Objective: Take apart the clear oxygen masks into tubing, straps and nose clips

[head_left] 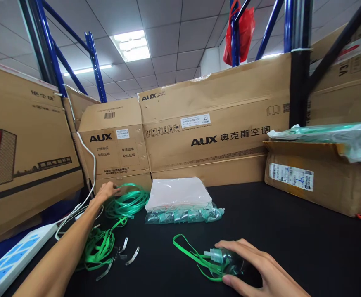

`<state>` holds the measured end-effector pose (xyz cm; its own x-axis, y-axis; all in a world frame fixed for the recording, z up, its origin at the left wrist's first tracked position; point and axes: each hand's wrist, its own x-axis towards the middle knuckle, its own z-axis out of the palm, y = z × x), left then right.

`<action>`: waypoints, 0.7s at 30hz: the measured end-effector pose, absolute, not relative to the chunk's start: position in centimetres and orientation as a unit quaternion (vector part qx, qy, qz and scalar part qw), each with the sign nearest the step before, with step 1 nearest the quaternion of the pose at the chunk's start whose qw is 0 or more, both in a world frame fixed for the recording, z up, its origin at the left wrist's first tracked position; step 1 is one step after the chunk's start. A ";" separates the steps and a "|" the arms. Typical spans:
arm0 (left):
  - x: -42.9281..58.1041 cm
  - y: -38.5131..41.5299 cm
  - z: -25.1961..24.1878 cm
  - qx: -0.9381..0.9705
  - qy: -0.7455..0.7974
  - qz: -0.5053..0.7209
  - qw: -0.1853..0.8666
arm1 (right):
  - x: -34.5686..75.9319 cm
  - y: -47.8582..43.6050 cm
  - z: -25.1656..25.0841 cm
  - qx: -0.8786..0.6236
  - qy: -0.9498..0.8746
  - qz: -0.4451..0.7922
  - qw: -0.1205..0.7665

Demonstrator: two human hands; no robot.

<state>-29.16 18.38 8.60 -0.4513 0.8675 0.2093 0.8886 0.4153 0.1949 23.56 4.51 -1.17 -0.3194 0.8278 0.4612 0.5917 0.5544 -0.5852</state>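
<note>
A clear oxygen mask lies in the grip of my right hand, its pale connector pointing left. A green elastic strap trails from the mask onto the black tabletop. My left hand reaches to the back left, its fingers curled at the edge of a coil of clear green tubing; its fingertips are partly hidden. In front of that coil sits a tangle of green elastic straps. Several small curved metal strips lie beside the straps.
A clear bag of masks lies mid-table with a white sheet on it. Tall cardboard boxes wall off the back. At the right, an open carton holds plastic-wrapped items. A white power strip and cables lie at left.
</note>
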 end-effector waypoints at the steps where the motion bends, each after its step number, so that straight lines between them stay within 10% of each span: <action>1: -29.0 18.1 9.8 -0.527 -0.836 -0.144 0.050 | 23.5 4.5 -1.1 -0.446 -0.796 0.156 0.377; 11: -26.4 12.1 23.7 -0.529 -0.763 -0.277 0.247 | 23.7 4.7 -1.4 -0.452 -0.799 0.160 0.363; 21: -24.2 11.4 26.8 -0.516 -0.734 -0.321 0.303 | 23.9 4.6 -1.7 -0.461 -0.798 0.165 0.351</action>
